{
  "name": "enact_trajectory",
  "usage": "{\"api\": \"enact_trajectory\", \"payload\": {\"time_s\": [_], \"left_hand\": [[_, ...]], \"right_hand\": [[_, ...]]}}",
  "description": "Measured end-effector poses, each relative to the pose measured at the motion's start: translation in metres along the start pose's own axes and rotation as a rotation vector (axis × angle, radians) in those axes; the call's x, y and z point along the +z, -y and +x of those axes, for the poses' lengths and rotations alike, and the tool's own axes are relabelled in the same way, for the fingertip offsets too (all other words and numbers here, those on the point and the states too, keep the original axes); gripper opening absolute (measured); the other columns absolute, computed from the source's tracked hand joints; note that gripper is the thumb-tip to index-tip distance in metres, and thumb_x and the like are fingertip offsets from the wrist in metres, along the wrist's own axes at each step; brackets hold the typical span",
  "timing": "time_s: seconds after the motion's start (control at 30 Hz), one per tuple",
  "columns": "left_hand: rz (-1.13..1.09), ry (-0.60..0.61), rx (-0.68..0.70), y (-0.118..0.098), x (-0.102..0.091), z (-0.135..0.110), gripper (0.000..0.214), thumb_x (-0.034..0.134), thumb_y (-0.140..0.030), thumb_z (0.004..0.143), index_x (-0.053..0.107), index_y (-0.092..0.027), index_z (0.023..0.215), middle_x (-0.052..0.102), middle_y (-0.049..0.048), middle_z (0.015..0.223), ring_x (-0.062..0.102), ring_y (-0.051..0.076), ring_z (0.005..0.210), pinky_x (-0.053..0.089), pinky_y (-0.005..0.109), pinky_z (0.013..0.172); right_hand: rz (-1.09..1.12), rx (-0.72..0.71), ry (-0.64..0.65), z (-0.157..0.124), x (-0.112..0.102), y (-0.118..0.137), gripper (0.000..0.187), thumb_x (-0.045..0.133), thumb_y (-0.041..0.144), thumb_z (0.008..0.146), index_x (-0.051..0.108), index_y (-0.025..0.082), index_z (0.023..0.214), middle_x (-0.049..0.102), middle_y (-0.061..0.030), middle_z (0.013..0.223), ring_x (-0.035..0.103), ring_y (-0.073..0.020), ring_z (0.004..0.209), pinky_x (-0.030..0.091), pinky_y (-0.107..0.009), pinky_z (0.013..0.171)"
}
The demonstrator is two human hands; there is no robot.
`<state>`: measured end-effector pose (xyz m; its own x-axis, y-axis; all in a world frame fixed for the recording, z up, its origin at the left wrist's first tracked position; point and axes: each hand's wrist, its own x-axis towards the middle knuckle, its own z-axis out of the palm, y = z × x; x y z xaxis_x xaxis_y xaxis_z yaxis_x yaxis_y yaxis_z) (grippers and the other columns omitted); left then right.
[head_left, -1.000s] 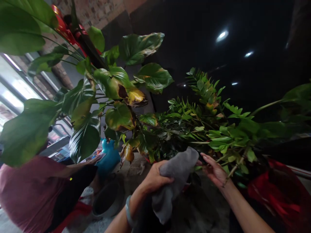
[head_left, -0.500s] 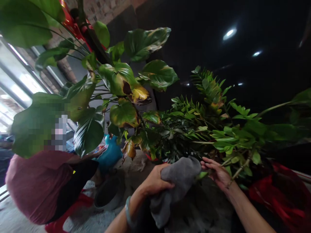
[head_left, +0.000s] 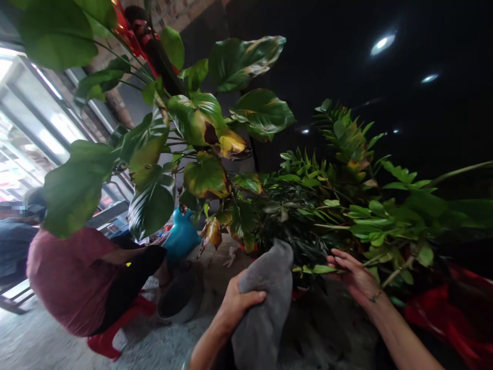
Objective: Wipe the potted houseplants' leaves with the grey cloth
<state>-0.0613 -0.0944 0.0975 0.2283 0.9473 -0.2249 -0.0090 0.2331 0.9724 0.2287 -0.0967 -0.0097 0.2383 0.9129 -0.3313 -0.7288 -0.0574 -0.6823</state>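
A grey cloth (head_left: 265, 303) hangs from my left hand (head_left: 234, 303), whose thumb is pressed over its front while the rest drapes downward. To the right, my right hand (head_left: 356, 280) is around a leafy stem (head_left: 314, 269), with the fingers fairly straight and the leaves poking out on the left. A short gap separates the cloth from those leaves. Behind both hands is a dense green potted plant (head_left: 370, 216) with small glossy leaves. A taller plant with broad leaves, some yellow and brown (head_left: 208, 177), rises at the left.
At the left a person in a dark pink shirt (head_left: 73, 277) sits on a red stool (head_left: 111, 334). A blue rounded object (head_left: 181, 234) and a dark bucket (head_left: 181, 298) are near that person. Red plastic (head_left: 454, 313) lies at the lower right, and a dark shiny wall (head_left: 327, 51) stands behind.
My left hand has drawn the cloth left, away from the leaves by my right hand, and the cloth now hangs longer. The whole view has shifted slightly, with surroundings appearing farther right.
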Motion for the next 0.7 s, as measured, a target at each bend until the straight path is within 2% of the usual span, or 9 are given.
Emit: {"api": "enact_trajectory", "payload": {"time_s": [0.07,0.13,0.2,0.27,0.33,0.4,0.5,0.6,0.7], "left_hand": [[-0.049,-0.07,0.042,-0.013,-0.007,-0.008,0.053,0.086,-0.03,0.042,0.072,-0.014,0.09,0.073,0.003,0.073,0.066,0.021,0.065,0.052,0.03,0.06],[-0.123,-0.241,0.155,-0.039,-0.01,-0.004,0.054,0.086,-0.029,0.045,0.07,-0.016,0.096,0.073,0.0023,0.076,0.068,0.022,0.068,0.054,0.031,0.063],[-0.211,-0.392,0.272,-0.063,-0.01,0.013,0.053,0.086,-0.028,0.047,0.069,-0.018,0.096,0.073,0.001,0.078,0.068,0.021,0.07,0.055,0.031,0.065],[-0.26,-0.453,0.344,-0.069,-0.005,0.033,0.051,0.086,-0.028,0.045,0.069,-0.018,0.092,0.073,0.0006,0.079,0.068,0.019,0.07,0.055,0.03,0.067],[-0.208,-0.408,0.3,-0.053,0.0,0.048,0.049,0.086,-0.029,0.042,0.069,-0.016,0.086,0.073,0.0015,0.075,0.066,0.019,0.068,0.054,0.031,0.068],[-0.076,-0.276,0.157,-0.022,0.003,0.05,0.047,0.086,-0.028,0.039,0.07,-0.014,0.08,0.071,0.0015,0.067,0.064,0.019,0.063,0.053,0.031,0.065],[0.067,0.068,-0.061,0.014,-0.002,0.028,0.047,0.086,-0.025,0.04,0.074,-0.013,0.083,0.072,0.0017,0.068,0.064,0.019,0.064,0.051,0.03,0.064],[0.001,0.204,-0.095,0.006,-0.011,0.002,0.054,0.084,-0.027,0.047,0.074,-0.014,0.099,0.075,0.0043,0.081,0.068,0.022,0.074,0.052,0.03,0.068],[-0.126,0.05,0.008,-0.033,-0.013,-0.002,0.057,0.084,-0.027,0.048,0.071,-0.016,0.102,0.076,0.0059,0.086,0.07,0.026,0.079,0.055,0.033,0.071]], "right_hand": [[-0.002,-0.015,0.008,0.001,-0.002,-0.001,0.026,0.079,0.008,0.052,0.074,0.021,0.074,0.077,-0.0041,0.066,0.07,-0.0223,0.055,0.059,-0.034,0.053],[0.011,-0.037,0.005,0.003,-0.002,-0.003,0.026,0.079,0.009,0.053,0.074,0.022,0.075,0.077,-0.0033,0.066,0.07,-0.0221,0.055,0.059,-0.036,0.054],[0.027,-0.059,-0.012,0.003,0.0,-0.005,0.026,0.079,0.01,0.052,0.074,0.023,0.075,0.077,-0.0025,0.066,0.069,-0.0217,0.054,0.059,-0.036,0.054],[0.032,-0.066,-0.023,0.002,0.002,-0.006,0.027,0.079,0.01,0.051,0.074,0.023,0.074,0.077,-0.0027,0.066,0.069,-0.0213,0.054,0.058,-0.035,0.053],[0.026,-0.052,-0.035,0.0,0.005,-0.005,0.027,0.08,0.009,0.05,0.075,0.022,0.072,0.076,-0.0029,0.065,0.069,-0.0206,0.054,0.057,-0.033,0.052],[0.015,-0.03,-0.046,-0.002,0.007,-0.002,0.027,0.08,0.009,0.048,0.074,0.022,0.071,0.076,-0.0025,0.064,0.068,-0.0197,0.054,0.057,-0.031,0.052],[-0.001,-0.016,-0.052,-0.003,0.005,0.001,0.026,0.081,0.01,0.048,0.075,0.022,0.07,0.076,-0.0019,0.063,0.068,-0.0201,0.054,0.056,-0.032,0.051],[-0.004,-0.031,-0.011,-0.002,0.002,0.002,0.025,0.081,0.011,0.051,0.075,0.022,0.073,0.076,-0.0038,0.065,0.069,-0.022,0.056,0.057,-0.034,0.053],[0.021,-0.043,0.001,-0.001,0.002,0.0,0.025,0.082,0.011,0.05,0.075,0.021,0.073,0.077,-0.0056,0.067,0.069,-0.0214,0.056,0.057,-0.034,0.054]]}}
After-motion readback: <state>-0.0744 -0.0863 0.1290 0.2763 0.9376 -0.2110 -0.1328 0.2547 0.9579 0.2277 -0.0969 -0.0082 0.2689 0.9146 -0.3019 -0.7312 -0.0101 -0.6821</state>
